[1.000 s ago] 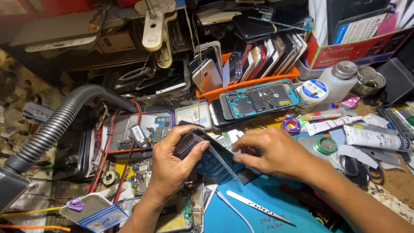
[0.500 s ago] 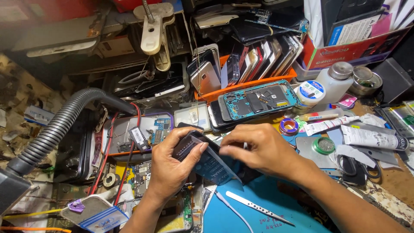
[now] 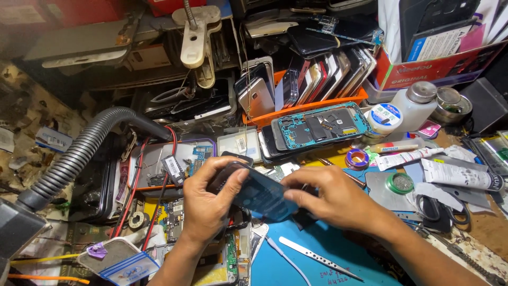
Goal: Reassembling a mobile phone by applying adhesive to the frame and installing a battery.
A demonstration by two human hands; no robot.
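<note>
My left hand (image 3: 207,204) grips a dark phone body with a bluish translucent panel (image 3: 257,192) at the middle of the cluttered bench. My right hand (image 3: 334,197) pinches the right edge of that same panel, its fingers curled over it. The panel tilts down toward the blue work mat (image 3: 296,254). Metal tweezers (image 3: 317,258) and a thin white pry tool (image 3: 283,258) lie on the mat just below my hands.
A grey ribbed hose (image 3: 74,159) runs along the left. An opened teal-framed phone (image 3: 317,127) lies on a stack behind my hands, before an orange tray (image 3: 307,108) of upright phones. Glue tubes (image 3: 460,175), a white bottle (image 3: 413,108) and tape rolls crowd the right.
My right hand has slid left along the panel toward my left hand. The phone stays held at about the same spot.
</note>
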